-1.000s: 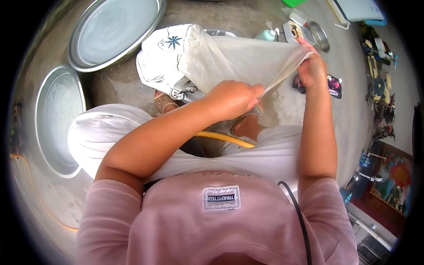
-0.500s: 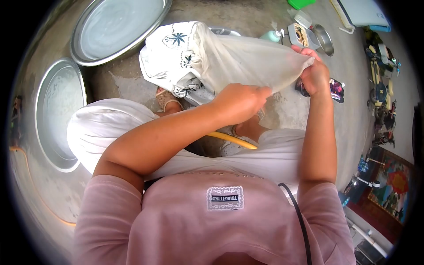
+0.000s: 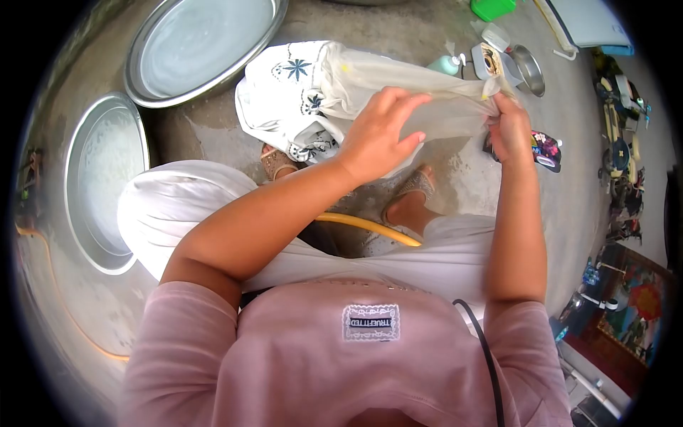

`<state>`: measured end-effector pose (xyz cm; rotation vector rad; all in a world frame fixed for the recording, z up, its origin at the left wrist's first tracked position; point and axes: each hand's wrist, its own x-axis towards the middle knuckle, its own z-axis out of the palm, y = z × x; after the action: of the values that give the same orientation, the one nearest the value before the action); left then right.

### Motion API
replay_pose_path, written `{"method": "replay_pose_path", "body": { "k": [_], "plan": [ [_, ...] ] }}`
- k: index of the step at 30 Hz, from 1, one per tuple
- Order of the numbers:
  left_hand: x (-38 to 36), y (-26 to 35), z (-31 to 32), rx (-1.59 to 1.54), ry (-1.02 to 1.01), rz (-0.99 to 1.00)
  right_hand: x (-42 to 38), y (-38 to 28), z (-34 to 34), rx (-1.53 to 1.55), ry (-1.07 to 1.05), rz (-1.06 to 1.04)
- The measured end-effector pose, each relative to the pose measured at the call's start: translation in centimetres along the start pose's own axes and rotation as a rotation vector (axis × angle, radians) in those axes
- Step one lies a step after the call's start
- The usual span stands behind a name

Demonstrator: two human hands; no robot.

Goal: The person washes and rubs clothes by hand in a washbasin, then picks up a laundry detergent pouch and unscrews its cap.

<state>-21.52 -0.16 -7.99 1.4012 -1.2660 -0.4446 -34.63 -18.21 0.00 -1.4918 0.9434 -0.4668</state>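
Note:
A white garment (image 3: 263, 89) with dark blue embroidered flowers is bunched on the floor side, and its sheer off-white part (image 3: 455, 117) stretches to the right. My right hand (image 3: 511, 128) is closed on the end of that sheer fabric and holds it up. Over the near side of the sheer fabric, my left hand (image 3: 384, 132) has thumb and forefinger spread, with nothing visible between them. Whether its other fingers touch the fabric is hidden. What lies beneath the bunched garment is covered.
Two wide metal basins, a large one (image 3: 156, 89) and a smaller one (image 3: 75, 167), stand at the left. A yellow hose (image 3: 370, 226) runs between my feet. A pump bottle (image 3: 447, 65), a small metal bowl (image 3: 530, 71) and a colourful pouch (image 3: 546, 151) sit at the right.
My left hand has let go of the sheer fabric and opened, moving slightly up. The fabric, previously spread taut between both hands, now hangs in folds from my right hand.

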Motion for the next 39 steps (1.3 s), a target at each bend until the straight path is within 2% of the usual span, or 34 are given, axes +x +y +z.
{"method": "replay_pose_path", "body": {
  "k": [1, 2, 3, 4, 5, 7, 8, 10, 12, 14, 15, 16, 17, 18, 19, 20, 21, 22, 23, 24, 26, 28, 30, 31, 33, 34, 36, 38, 39],
  "plan": [
    [-0.1, -1.4, -0.3, 0.187, 0.053, -0.014, 0.3, -0.1, -0.1, 0.220, 0.221, -0.010],
    [-0.3, -2.9, -0.5, 0.374, 0.107, -0.029, 0.6, -0.2, 0.2, 0.221, 0.219, -0.012],
    [-0.8, -4.4, -0.8, 0.375, 0.108, -0.028, 0.7, -0.1, 0.5, 0.356, 0.280, 0.029],
    [-1.5, -6.0, -1.0, 0.490, 0.071, -0.101, 0.8, -0.1, 0.8, 0.491, 0.340, 0.072],
    [-2.0, -7.3, -1.2, 0.605, 0.033, -0.177, 0.9, -0.1, 0.4, 0.490, 0.336, 0.075],
    [-2.9, -9.0, -1.9, 0.651, -0.009, -0.225, 0.7, -0.4, -0.7, 0.734, -0.003, 0.185],
    [-3.2, -9.5, -2.0, 0.695, -0.053, -0.268, 0.5, -0.5, -0.7, 0.732, -0.005, 0.189],
    [-2.9, -10.0, -1.8, 0.643, -0.071, -0.319, 0.1, -1.3, -0.6, 0.946, -0.350, 0.206],
    [-2.6, -9.8, -1.3, 0.591, -0.095, -0.369, -0.2, -1.7, 0.1, 0.957, -0.392, 0.217],
    [-2.5, -9.8, -0.6, 0.509, 0.025, -0.306, -0.3, -2.1, 0.7, 0.965, -0.436, 0.227],
    [-2.3, -10.0, -0.6, 0.507, 0.025, -0.309, -0.3, -2.4, 1.0, 0.955, -0.524, 0.218],
    [-1.9, -10.3, -0.6, 0.352, 0.014, -0.418, -0.2, -2.5, 1.0, 0.944, -0.610, 0.209],
    [-1.6, -10.5, -0.6, 0.193, 0.002, -0.524, -0.1, -2.4, 1.0, 0.942, -0.608, 0.211],
    [-1.4, -10.6, -0.5, 0.191, 0.001, -0.524, 0.2, -2.4, 0.8, 0.880, -0.514, 0.175],
    [-1.1, -10.4, -0.7, 0.042, 0.101, -0.570, 0.5, -2.4, 0.7, 0.817, -0.421, 0.139],
    [-0.9, -10.1, -0.8, -0.107, 0.201, -0.612, 0.9, -2.1, 0.3, 0.817, -0.418, 0.139],
    [-0.5, -9.9, -0.8, -0.107, 0.198, -0.611, 1.4, -1.7, -0.3, 0.808, -0.276, 0.138],
    [0.0, -9.7, -0.6, -0.324, 0.280, -0.630, 1.9, -1.2, -0.7, 0.797, -0.133, 0.136],
    [0.7, -8.6, -0.7, -0.541, 0.362, -0.643, 2.3, -0.4, -0.9, 0.797, -0.130, 0.134],
    [1.2, -7.4, -0.8, -0.603, 0.354, -0.669, 2.7, 0.4, -1.0, 0.642, 0.012, 0.125],
    [2.4, -3.9, -1.8, -0.613, 0.295, -0.715, 1.8, -0.1, 0.6, 0.397, 0.224, 0.139],
    [2.4, -2.9, -2.0, -0.617, 0.243, -0.764, 1.5, -0.1, 0.3, 0.402, 0.206, 0.108],
    [2.0, -2.9, -1.9, -0.143, 0.035, -0.524, 1.8, 0.1, -0.6, 0.408, 0.195, 0.080],
    [2.0, -2.9, -2.2, -0.144, 0.035, -0.524, 2.5, 0.1, -1.5, 0.463, 0.259, 0.045],
    [2.5, -2.9, -4.3, 0.336, -0.016, -0.433, 3.4, 0.7, -2.6, 0.522, 0.336, 0.001],
    [3.1, -2.6, -5.5, 0.333, 0.083, -0.434, 3.9, 1.4, -3.1, 0.567, 0.338, 0.035],
    [4.7, -4.2, -8.1, 0.320, 0.444, -0.283, 3.5, 1.5, -3.2, 0.622, 0.357, 0.063],
    [6.3, -2.6, -11.9, 0.143, 0.583, -0.289, 2.6, 0.5, -1.0, 0.561, 0.559, 0.164],
    [6.7, -0.7, -13.0, 0.077, 0.649, -0.335, 2.4, 0.2, -0.8, 0.567, 0.571, 0.161]
  ]
}}
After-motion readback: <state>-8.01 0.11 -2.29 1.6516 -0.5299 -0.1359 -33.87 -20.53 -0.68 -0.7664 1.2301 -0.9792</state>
